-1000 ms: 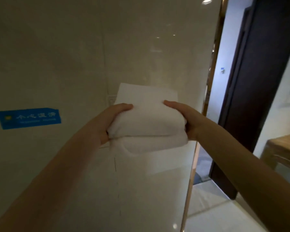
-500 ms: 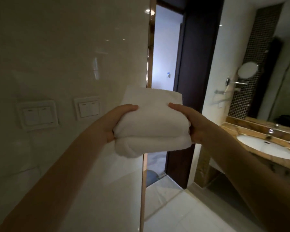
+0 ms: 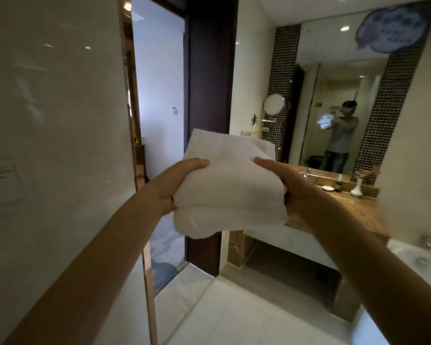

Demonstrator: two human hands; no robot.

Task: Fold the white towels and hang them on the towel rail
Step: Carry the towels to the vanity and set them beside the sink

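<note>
A stack of folded white towels [image 3: 228, 185] is held up at chest height in front of me, in the middle of the view. My left hand [image 3: 177, 183] grips its left side, thumb on top and fingers underneath. My right hand [image 3: 286, 188] grips the right side the same way. No towel rail is in view.
A glossy tiled wall [image 3: 55, 120] with a light switch [image 3: 3, 188] fills the left. A dark door frame [image 3: 209, 70] and open doorway lie ahead. A wooden vanity counter [image 3: 353, 205] with a white vase [image 3: 357, 188] and a big mirror [image 3: 339, 108] are at right. A bathtub edge [image 3: 418, 257] is at far right.
My view has swung to the right from the tiled wall toward the doorway, vanity and mirror. Both hands keep the same grip on the towel stack.
</note>
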